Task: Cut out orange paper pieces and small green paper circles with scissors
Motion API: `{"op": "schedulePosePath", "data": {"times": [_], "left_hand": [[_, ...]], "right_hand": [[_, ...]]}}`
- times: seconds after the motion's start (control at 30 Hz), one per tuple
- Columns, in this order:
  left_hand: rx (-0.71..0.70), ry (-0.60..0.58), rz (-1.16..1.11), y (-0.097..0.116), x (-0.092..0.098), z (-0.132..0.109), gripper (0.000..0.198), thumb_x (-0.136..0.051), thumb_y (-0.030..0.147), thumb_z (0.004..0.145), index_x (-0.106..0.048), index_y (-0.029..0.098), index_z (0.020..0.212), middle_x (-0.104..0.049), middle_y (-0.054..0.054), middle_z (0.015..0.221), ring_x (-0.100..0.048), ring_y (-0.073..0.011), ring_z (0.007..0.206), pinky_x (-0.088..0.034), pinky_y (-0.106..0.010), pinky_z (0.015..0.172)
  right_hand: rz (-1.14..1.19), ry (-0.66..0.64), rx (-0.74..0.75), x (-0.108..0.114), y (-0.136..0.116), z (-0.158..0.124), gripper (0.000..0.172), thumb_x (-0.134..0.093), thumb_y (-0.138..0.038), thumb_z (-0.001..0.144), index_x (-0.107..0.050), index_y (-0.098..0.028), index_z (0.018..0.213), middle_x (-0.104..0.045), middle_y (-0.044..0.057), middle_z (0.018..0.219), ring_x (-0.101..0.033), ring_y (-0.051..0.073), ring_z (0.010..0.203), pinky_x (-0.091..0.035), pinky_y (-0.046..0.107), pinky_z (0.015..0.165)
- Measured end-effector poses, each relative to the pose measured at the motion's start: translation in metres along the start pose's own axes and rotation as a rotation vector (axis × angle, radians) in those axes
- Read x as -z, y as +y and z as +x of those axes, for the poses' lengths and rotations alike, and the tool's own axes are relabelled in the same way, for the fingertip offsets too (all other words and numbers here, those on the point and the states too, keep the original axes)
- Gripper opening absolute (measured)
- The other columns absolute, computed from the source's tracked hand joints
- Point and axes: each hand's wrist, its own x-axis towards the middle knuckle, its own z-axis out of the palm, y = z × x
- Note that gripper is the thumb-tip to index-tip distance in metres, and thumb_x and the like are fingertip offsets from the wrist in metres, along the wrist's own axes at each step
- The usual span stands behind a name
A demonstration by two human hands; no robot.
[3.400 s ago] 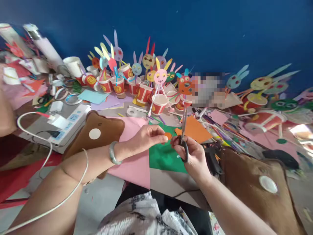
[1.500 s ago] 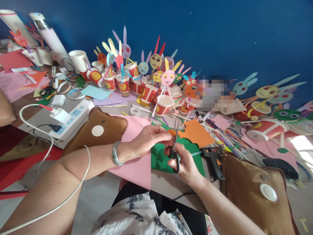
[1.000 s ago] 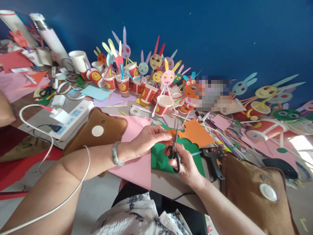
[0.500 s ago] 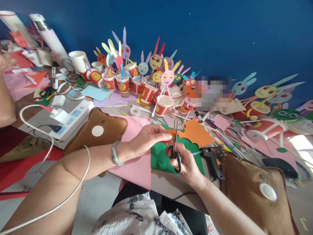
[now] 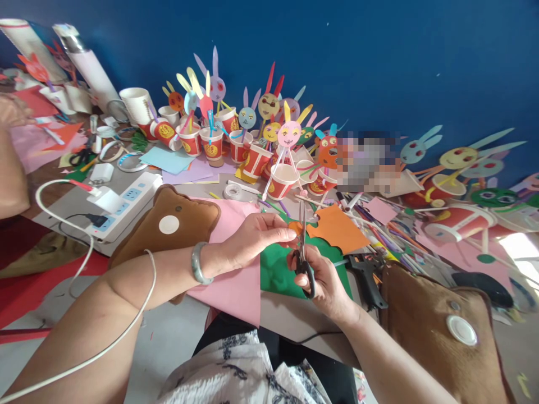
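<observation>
Near the frame's centre, your left hand [image 5: 252,238] pinched a small orange paper piece [image 5: 296,226] just left of the scissors [image 5: 302,259] your right hand [image 5: 325,283] gripped, blades [image 5: 302,220] pointing up the frame.

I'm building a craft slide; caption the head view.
Left hand pinches a small orange paper piece beside black-handled metal scissors held in the right hand over green paper.

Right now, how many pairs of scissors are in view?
2: black-handled scissors in the right hand, and what looks like another pair at far left, beyond the power strip. Others may be hidden in the clutter.
</observation>
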Motion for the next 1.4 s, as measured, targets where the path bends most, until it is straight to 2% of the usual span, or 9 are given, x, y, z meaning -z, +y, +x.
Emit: {"op": "schedulePosePath", "data": {"times": [0.63, 1.4], "left_hand": [[-0.068, -0.03, 0.009, -0.006, 0.0054, 0.0036, 0.013, -0.071, 0.02, 0.075, -0.062, 0.013, 0.07, -0.068, -0.003, 0.07, -0.062, -0.0129, 0.071, -0.047, -0.029, 0.074], [-0.108, -0.025, -0.011, -0.0044, 0.0067, 0.0038, 0.012, -0.07, 0.018, 0.075, -0.06, 0.014, 0.07, -0.066, 0.0, 0.066, -0.064, -0.0127, 0.069, -0.048, -0.028, 0.072]], "right_hand": [[0.026, -0.013, -0.009, 0.0022, -0.0019, -0.0011, 0.074, -0.039, -0.092, 0.072, -0.057, -0.02, 0.071, -0.061, 0.006, 0.073, -0.055, 0.023, 0.075, -0.048, 0.035, 0.065], [0.019, -0.036, 0.008, 0.0043, -0.0016, -0.001, 0.073, -0.039, -0.091, 0.074, -0.056, -0.02, 0.07, -0.06, 0.006, 0.071, -0.056, 0.023, 0.073, -0.047, 0.036, 0.067]]}}
